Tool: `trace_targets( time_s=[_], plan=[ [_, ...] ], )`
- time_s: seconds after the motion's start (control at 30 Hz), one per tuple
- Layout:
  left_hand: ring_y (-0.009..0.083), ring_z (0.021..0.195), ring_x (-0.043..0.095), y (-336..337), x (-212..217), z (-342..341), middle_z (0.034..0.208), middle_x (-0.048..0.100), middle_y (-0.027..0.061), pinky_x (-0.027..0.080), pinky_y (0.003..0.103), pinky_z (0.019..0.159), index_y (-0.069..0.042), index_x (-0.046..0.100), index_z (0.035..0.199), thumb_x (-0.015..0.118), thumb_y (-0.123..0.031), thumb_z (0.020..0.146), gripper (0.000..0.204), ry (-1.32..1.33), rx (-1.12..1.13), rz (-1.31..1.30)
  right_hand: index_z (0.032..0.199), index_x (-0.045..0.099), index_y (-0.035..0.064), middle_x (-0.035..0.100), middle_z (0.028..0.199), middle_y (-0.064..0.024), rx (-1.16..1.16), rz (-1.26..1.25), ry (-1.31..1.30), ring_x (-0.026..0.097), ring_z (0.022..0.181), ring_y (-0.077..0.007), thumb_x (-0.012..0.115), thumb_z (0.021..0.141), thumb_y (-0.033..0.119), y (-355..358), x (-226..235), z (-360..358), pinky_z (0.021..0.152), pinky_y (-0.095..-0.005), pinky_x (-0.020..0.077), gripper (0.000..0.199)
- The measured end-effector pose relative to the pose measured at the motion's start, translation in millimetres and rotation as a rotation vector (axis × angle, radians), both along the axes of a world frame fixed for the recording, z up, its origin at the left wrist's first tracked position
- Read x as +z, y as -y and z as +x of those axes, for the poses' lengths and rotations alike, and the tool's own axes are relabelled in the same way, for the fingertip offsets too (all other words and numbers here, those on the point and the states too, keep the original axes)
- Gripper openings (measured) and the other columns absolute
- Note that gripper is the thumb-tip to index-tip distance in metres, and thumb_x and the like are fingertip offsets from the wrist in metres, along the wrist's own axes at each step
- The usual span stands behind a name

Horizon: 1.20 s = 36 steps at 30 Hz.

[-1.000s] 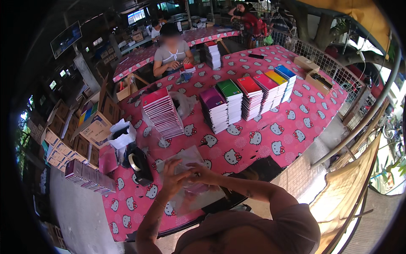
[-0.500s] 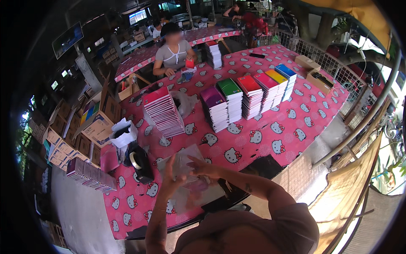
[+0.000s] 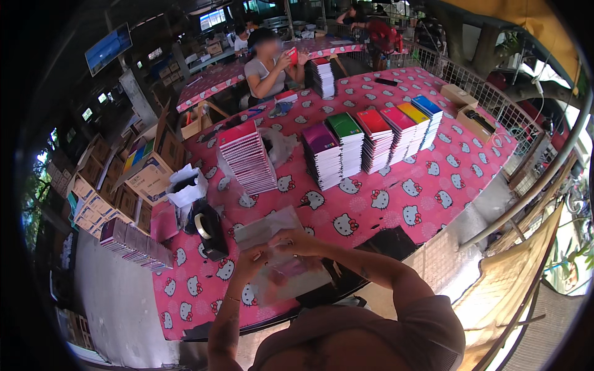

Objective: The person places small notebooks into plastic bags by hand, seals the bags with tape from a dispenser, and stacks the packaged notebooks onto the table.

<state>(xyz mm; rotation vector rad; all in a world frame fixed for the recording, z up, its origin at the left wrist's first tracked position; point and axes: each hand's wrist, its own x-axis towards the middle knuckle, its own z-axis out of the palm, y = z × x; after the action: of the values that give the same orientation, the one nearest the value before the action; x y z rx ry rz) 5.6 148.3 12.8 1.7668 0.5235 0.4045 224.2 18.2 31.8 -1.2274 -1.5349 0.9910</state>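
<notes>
Clear plastic film lies in front of me at the near table edge, with a faint pinkish patch showing through it. Over its left part, my left hand has its fingers drawn together on the plastic. My right hand is close beside it, fingertips also bent in and pinching the film. The two hands nearly meet. Just left of them stands a black tape dispenser with a roll of tape. Beyond the film rises a tall stack of red-covered spiral notebooks.
Stacks of purple, green, red and other notebooks stand mid-table. At left are a white bag, cardboard boxes and a purple notebook row. Across the table, a person holds a red notebook.
My spread, raised fingers have come down and closed in on the plastic film, and my hands are nearer each other. The person opposite has lifted a red notebook.
</notes>
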Motion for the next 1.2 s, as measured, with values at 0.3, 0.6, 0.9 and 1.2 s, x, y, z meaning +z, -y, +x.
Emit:
trace_targets(
  time_s=[0.3,0.6,0.9,1.2],
  plan=[
    [0.0290,0.126,0.056,44.4,55.2,-1.7,0.131,0.061,0.0154,0.051,0.041,0.097,-0.006,0.066,0.124,0.077,-0.016,0.081,0.045,-0.078,-0.125,1.222,0.117,0.067,0.0111,0.062,0.123,-0.0096,-0.190,0.554,0.682,0.056,0.120,-0.0281,0.072,0.087,0.023,39.4,-7.0,-12.8,0.100,-0.0445,0.0451,0.033],
    [0.0285,0.087,0.070,38.7,58.5,13.5,0.093,0.070,0.0122,0.056,0.039,0.075,-0.008,0.072,0.099,0.077,-0.019,0.081,0.021,-0.082,0.005,0.740,0.101,0.066,0.0078,0.064,0.103,-0.0097,-0.153,0.264,0.582,0.061,0.103,-0.0319,0.072,0.084,0.017,29.7,9.5,-17.3,0.087,-0.0440,0.0492,0.020],
    [0.0298,0.070,0.071,44.5,48.3,31.0,0.075,0.071,0.0137,0.056,0.039,0.065,-0.005,0.068,0.095,0.077,-0.025,0.080,0.026,-0.339,0.214,0.831,0.115,0.060,0.0052,0.061,0.112,-0.0150,-0.335,0.260,0.572,0.062,0.106,-0.0337,0.076,0.079,0.012,11.6,21.1,-14.3,0.089,-0.0439,0.0516,0.040],
    [0.0298,0.093,0.062,3.6,3.3,21.8,0.103,0.060,0.0187,0.051,0.040,0.079,-0.002,0.057,0.123,0.081,-0.036,0.081,0.059,-0.094,0.189,-0.160,0.126,0.061,0.0101,0.050,0.110,-0.0020,-0.257,-0.135,-0.440,0.052,0.103,-0.0140,0.076,0.081,0.003,5.2,-38.8,-2.8,0.090,-0.0282,0.0474,0.048]
  ],
)
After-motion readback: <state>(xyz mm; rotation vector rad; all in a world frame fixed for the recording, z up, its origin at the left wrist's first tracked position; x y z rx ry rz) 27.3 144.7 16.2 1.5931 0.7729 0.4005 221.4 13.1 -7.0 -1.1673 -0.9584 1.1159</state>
